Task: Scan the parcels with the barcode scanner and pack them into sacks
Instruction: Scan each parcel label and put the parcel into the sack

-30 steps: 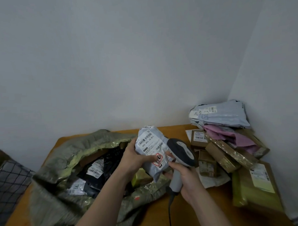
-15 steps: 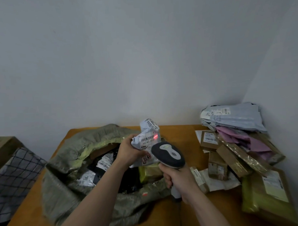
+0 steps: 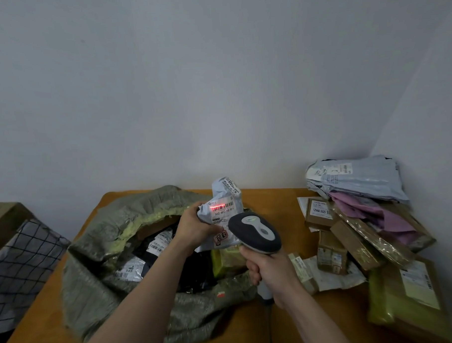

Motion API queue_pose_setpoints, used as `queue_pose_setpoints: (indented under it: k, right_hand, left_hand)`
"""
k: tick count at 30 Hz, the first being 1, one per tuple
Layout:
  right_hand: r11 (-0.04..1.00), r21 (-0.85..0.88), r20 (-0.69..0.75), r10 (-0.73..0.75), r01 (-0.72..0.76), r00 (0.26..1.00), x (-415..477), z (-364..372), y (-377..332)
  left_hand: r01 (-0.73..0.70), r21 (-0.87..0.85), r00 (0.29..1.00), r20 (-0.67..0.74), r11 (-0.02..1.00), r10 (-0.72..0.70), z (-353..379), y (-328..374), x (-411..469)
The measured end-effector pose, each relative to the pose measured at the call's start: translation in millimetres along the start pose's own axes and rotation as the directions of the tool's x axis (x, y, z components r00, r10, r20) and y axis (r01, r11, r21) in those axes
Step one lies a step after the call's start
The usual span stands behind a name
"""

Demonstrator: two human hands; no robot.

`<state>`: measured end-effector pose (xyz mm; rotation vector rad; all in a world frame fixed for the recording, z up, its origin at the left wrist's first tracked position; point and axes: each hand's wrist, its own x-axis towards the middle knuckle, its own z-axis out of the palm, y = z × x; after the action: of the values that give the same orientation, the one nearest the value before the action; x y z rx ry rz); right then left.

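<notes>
My left hand grips a white poly-bag parcel above the sack, label side toward me. A red scan line lies across the left part of its barcode. My right hand holds the handle of a grey barcode scanner, its head aimed at that label from just below and right. The olive-green woven sack lies open on the table with several black and white parcels inside.
A pile of waiting parcels fills the right corner: grey mailers, a pink bag, brown boxes and a yellow-green package. The orange-brown table meets the white walls. A checked cloth lies off the left edge.
The scanner head has risen toward the label, and the red light has spread from a dot into a line across the barcode. The parcel stays in my left hand.
</notes>
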<state>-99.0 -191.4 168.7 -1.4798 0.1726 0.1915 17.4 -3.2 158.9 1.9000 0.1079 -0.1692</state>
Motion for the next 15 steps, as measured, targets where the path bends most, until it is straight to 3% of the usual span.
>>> queue_pose_setpoints:
  k: [15]
  right_hand:
    - [0.997,-0.045,-0.024,0.056,-0.057,0.998,0,-2,6]
  left_hand:
    - [0.053,-0.164,0.997,0.063,0.985,-0.043,-16,-3,10]
